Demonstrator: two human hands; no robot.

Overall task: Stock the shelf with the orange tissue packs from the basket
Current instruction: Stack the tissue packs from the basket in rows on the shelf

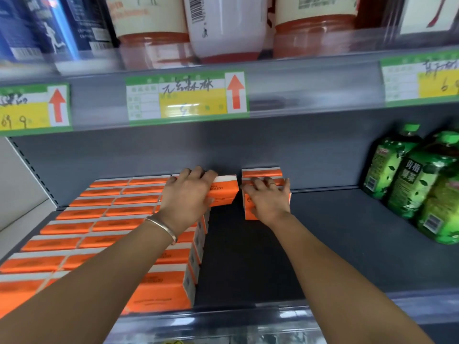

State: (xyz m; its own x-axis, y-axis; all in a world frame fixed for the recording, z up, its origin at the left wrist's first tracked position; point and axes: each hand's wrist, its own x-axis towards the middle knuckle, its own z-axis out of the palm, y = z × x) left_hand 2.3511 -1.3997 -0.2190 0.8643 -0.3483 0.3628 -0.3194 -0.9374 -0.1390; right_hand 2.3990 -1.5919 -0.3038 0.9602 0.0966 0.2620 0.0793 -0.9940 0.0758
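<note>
Likely light and squashy, the orange tissue pack [224, 192] sits by the shelf's [335, 232] back edge, the left hand [188, 194] gripping its top. Beside it the right hand [269, 202] clasps the stack [260, 173]; hold packs by their sides.

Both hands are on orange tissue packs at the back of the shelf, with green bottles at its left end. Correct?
No. The head view shows the green bottles at the right end of the shelf, not its left. The rest holds: left hand and right hand are both on orange tissue packs at the back.
</note>
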